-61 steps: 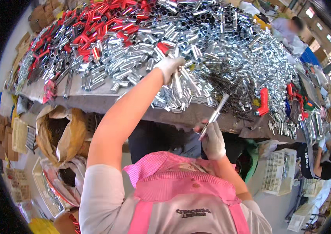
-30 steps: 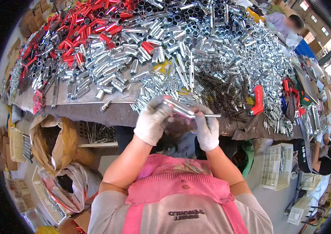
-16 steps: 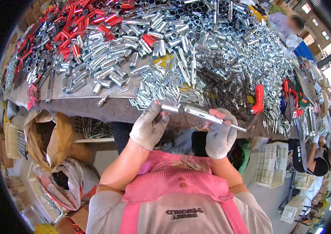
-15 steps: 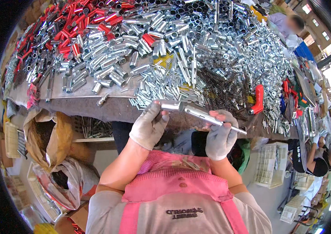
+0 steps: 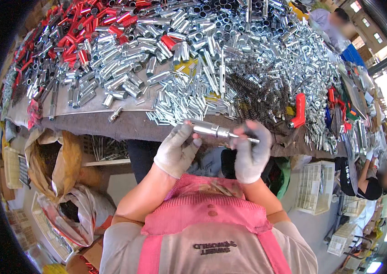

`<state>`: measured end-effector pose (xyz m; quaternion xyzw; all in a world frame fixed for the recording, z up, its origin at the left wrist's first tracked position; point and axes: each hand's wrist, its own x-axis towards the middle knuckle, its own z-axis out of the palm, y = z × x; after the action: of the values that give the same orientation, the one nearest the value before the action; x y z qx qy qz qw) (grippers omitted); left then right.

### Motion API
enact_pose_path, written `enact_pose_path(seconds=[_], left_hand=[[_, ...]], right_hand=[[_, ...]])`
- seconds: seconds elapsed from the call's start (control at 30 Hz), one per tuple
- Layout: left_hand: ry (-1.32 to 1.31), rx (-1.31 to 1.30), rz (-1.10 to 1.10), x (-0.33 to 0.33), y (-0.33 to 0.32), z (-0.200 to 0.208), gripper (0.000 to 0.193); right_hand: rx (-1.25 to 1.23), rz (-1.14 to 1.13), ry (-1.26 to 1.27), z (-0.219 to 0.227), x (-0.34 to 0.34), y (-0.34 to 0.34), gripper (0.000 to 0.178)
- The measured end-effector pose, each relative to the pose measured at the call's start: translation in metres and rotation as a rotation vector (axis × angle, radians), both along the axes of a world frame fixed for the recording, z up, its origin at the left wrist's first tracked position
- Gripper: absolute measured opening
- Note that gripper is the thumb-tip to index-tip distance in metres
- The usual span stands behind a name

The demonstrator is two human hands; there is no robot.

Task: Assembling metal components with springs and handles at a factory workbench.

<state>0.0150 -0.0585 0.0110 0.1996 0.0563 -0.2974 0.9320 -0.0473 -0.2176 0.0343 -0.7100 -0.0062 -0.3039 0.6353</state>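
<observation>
Both my hands wear thin pale gloves with bare fingertips. My left hand is closed round the left end of a shiny metal tube, held level just off the table's front edge. A narrower cylinder sits in the tube's right end. Out of that cylinder a thin metal rod runs to the right. Around the rod are the curled fingers of my right hand, somewhat smeared by motion. Just beyond my hands lies a heap of small metal pins, with a pile of dark springs to its right.
Larger metal tubes and red handles cover the far left of the table. One red handle lies at the right. Open sacks stand below left, a white crate below right. Two other people are at the right.
The slotted cylinder, apart from the tube half a second ago, has moved left into its end. My right hand has slid from the cylinder's body to the rod.
</observation>
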Motion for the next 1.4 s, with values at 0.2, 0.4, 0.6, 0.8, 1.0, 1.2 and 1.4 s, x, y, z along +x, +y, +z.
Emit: enact_pose_path(seconds=[0.2, 0.4, 0.6, 0.8, 1.0, 1.2, 1.4], left_hand=[[0.055, -0.190, 0.085, 0.004, 0.010, -0.007, 0.021], [-0.126, 0.018, 0.021, 0.001, 0.004, 0.022, 0.035], [0.020, -0.101, 0.059, 0.019, 0.036, 0.002, 0.038], [-0.071, 0.323, -0.026, 0.020, 0.045, 0.005, 0.039], [-0.153, 0.294, -0.068, 0.030, 0.065, -0.008, 0.041], [-0.213, 0.439, -0.036, 0.043, 0.058, -0.003, 0.039], [-0.286, 0.606, -0.218, 0.046, 0.072, 0.002, 0.036]], right_hand=[[0.025, -0.124, -0.662, 0.022, -0.006, 0.008, 0.020], [-0.418, 0.220, -0.152, 0.008, 0.036, 0.012, 0.032], [-0.921, -0.235, -0.062, 0.035, 0.193, -0.035, 0.034], [-1.540, -0.354, 0.563, 0.010, 0.307, -0.087, 0.040], [-1.273, -0.419, 0.042, 0.025, 0.285, -0.099, 0.020], [-1.006, 0.541, 0.221, 0.075, 0.186, -0.071, 0.031], [-0.934, 0.961, 0.246, 0.061, 0.169, -0.041, 0.035]])
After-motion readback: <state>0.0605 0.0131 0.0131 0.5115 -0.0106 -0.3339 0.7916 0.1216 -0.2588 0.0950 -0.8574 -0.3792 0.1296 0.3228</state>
